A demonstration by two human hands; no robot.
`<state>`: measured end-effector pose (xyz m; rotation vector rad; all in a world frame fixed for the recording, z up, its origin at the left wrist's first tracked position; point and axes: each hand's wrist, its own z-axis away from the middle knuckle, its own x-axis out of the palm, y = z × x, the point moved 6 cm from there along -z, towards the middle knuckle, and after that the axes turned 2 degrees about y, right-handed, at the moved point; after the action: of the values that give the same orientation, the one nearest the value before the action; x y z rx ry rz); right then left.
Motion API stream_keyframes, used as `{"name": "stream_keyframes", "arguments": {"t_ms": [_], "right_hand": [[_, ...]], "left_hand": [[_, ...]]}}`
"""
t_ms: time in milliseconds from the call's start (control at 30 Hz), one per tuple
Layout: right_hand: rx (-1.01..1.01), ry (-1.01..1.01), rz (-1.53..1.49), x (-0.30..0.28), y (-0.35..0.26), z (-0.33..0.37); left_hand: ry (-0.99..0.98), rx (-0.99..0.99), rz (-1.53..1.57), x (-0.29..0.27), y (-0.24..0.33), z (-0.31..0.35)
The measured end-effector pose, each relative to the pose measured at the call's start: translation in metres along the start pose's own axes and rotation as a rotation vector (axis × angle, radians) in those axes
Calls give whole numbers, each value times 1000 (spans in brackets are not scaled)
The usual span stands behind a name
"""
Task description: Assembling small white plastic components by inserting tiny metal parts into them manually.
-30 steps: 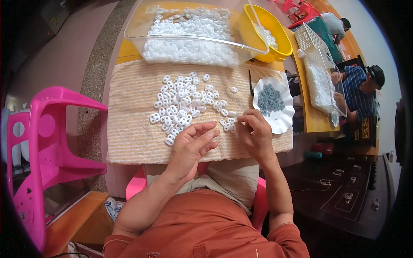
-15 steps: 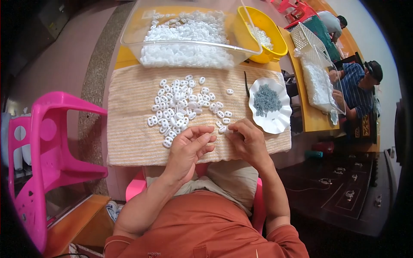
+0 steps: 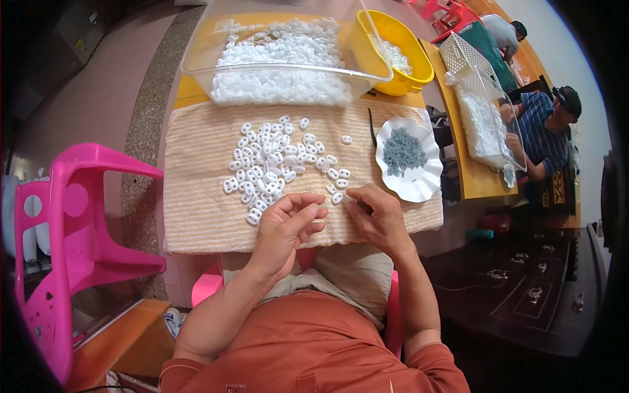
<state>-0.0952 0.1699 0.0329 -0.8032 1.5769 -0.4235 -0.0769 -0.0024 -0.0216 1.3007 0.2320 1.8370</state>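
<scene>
White pieces [image 3: 268,150] lie near the left hand [image 3: 287,226] and right hand [image 3: 380,219], whose grip I cannot tell; the shirt [image 3: 288,334] bears lettering [image 3: 237,388].

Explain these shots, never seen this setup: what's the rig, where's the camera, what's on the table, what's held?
There's no robot here: a person works with two bare hands. The view looks down from a wide fisheye camera on their head, so straight edges bend near the rim; picture left is the person's left.

A striped cloth covers most of the table. On it lie a pile of small white pieces with two holes each, and a wavy-edged white plate of grey bits. Beyond are a clear tub and a yellow basin.

The left hand has its thumb and fingers close together; the right hand is beside a few loose pieces. Whether either holds something small, I can't tell.
</scene>
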Motion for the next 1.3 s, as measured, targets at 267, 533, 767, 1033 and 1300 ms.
{"name": "stream_keyframes", "arguments": {"t_ms": [267, 533, 767, 1033, 1300], "right_hand": [[-35, 0, 25, -1, 1, 1], [161, -15, -191, 2, 15, 6], [257, -157, -531, 10, -10, 10], [269, -127, -607, 12, -8, 12], [189, -49, -233, -4, 14, 4]], "left_hand": [[1, -6, -4, 0, -1, 1], [-17, 44, -120, 5, -1, 3], [-144, 75, -197, 17, -11, 6], [-100, 119, -227, 11, -9, 5], [3, 33, -135, 7, -6, 7]]}}
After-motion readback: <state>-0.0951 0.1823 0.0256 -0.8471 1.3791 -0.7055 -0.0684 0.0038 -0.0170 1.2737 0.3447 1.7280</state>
